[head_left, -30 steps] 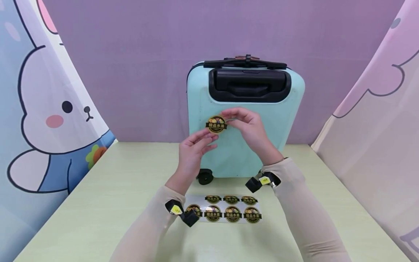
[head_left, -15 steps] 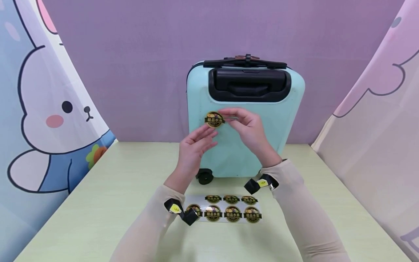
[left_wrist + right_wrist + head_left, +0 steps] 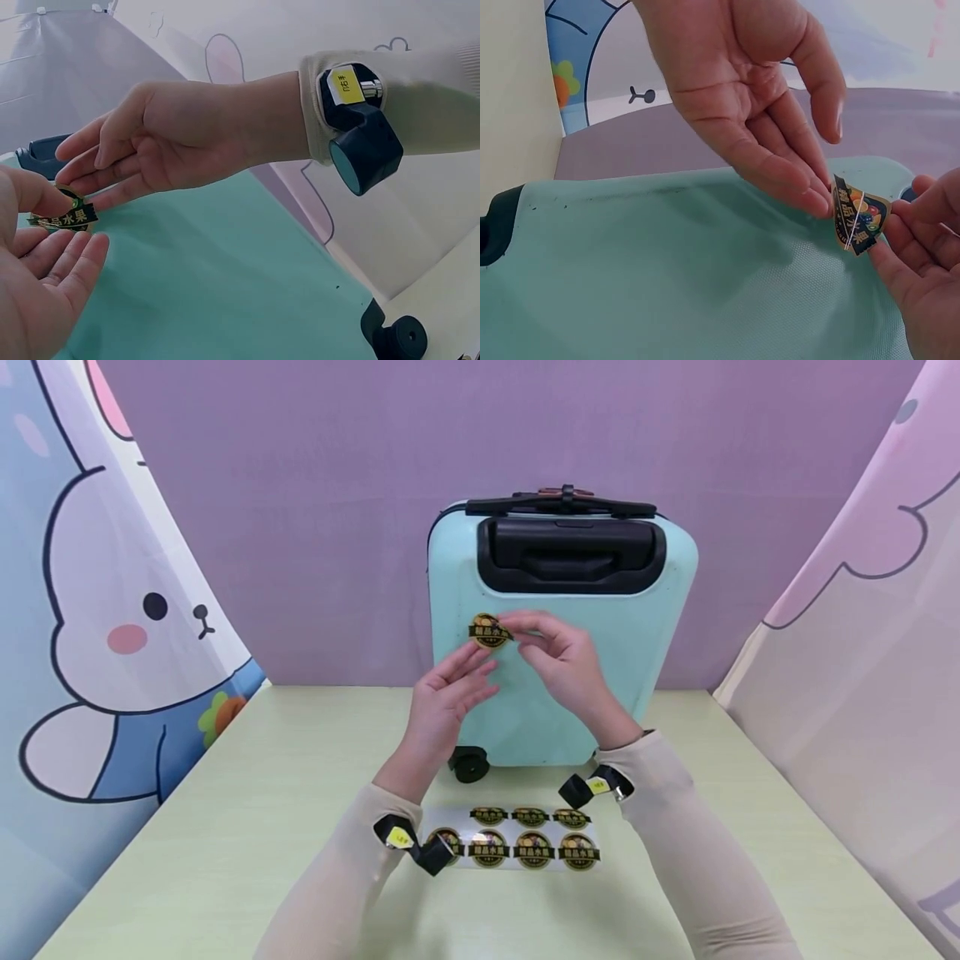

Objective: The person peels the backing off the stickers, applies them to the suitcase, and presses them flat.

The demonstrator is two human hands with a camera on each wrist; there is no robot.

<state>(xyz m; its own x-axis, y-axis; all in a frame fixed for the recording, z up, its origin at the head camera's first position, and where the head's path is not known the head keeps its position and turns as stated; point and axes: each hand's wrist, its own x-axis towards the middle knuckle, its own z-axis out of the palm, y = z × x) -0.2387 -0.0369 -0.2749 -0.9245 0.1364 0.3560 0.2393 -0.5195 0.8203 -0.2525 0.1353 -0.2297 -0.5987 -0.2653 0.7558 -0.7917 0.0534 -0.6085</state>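
Note:
A round black-and-gold fruit sticker [image 3: 489, 632] is at the upper left of a mint-green suitcase [image 3: 555, 693]; how much of it touches the shell I cannot tell. My right hand [image 3: 562, 664] pinches its right edge, and the sticker [image 3: 859, 216] looks bent in the right wrist view. From below, my left hand [image 3: 442, 702] reaches up with fairly straight fingers. Its fingertips touch the sticker's lower edge, while the thumb stands apart in the head view. Part of the sticker [image 3: 71, 217] is hidden behind fingers in the left wrist view.
On the pale table [image 3: 300, 827], a sheet of stickers [image 3: 517, 839] lies in front of the suitcase, partly covered by the left wrist camera [image 3: 431, 856]. Black wheels [image 3: 470, 765] are under the suitcase and a black handle [image 3: 573, 556] at its top. Printed curtains hang at both sides.
The sticker has moved slightly up and left, closer to the suitcase's left side. My right hand has shifted left with it; the left hand has barely moved.

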